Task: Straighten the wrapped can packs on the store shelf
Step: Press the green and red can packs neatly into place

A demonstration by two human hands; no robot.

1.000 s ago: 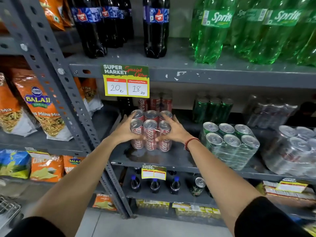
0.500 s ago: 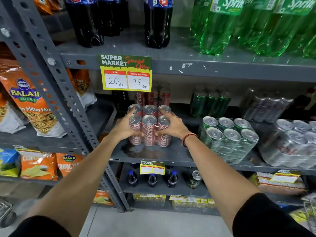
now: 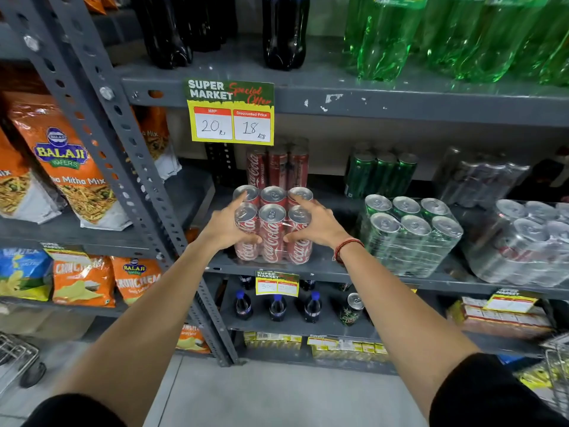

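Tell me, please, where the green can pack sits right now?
In the head view, the green can pack sits on the middle shelf, right of the red can pack, beside the silver pack.

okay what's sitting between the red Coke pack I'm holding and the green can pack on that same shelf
Only your right hand, gripping the red pack. Past it, bare grey shelf runs to the green pack, in the head view.

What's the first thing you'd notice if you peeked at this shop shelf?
Two hands, the left hand and the right hand, squeeze a wrapped pack of red cola cans at the front of the middle shelf. Just above hangs a yellow price sign reading 20 and 18. To the right sits a wrapped pack of green cans, and tall green bottles stand on the top shelf.
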